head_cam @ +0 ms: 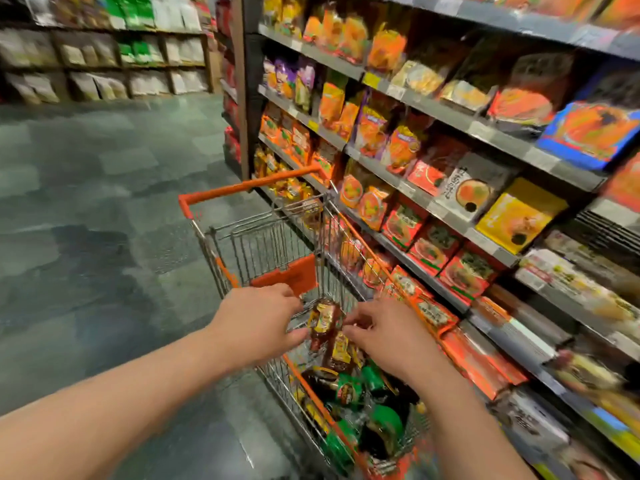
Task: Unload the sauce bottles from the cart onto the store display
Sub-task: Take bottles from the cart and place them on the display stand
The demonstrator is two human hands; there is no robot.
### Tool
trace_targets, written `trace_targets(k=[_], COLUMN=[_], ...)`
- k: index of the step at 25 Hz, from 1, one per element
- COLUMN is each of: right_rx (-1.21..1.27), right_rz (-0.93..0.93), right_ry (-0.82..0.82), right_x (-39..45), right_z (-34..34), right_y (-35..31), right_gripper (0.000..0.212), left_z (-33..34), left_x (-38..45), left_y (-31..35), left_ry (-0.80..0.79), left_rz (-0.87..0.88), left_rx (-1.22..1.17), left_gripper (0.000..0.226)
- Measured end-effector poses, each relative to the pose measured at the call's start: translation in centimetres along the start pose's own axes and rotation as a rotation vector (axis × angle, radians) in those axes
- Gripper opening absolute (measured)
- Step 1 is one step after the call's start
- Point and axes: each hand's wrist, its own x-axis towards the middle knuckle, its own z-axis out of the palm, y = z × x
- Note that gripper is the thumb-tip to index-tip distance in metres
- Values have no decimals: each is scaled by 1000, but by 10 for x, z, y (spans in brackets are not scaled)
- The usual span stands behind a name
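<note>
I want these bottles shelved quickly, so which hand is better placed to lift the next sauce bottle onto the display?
Probably the right hand: it reaches over the sauce bottles in the cart on the side nearest the shelves. The left hand is on the aisle side.

Bare wire-metal cart [263, 244] with glossy orange plastic handle [249, 185]; shiny sauce bottles [323, 322]; glossy floor tiles [104, 202], left of frame.

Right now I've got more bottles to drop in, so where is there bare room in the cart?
The far end of the cart, between the orange flap and the orange handle, shows bare wire. The near end is crowded with green-capped bottles. In the middle, the left hand and right hand close in on the brown sauce bottles. The shelves look packed.
</note>
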Motion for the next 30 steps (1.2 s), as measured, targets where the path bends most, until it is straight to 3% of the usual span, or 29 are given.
trace_targets(k=[4,7,16,19,25,30], right_rx=[70,156,352,321,373,467], right_rz=[198,353,747,843,954,1003], right_ry=[40,54,167,105,6,18], right_x=[29,65,198,224,259,285], right_z=[10,32,109,144,234,333], right_y=[43,55,55,72,134,183], right_gripper=[9,9,45,50,45,57], left_z=[34,52,100,136,239,321], left_x=[79,139,314,356,402,424], left_y=[-11,-45,-140,-152,-137,-102], left_ry=[-59,-79,-174,-259,-334,-340], left_rz=[170,283,723,893,1108,1324], left_rx=[125,170,314,404,482,421], left_gripper=[54,64,76,76,75,73])
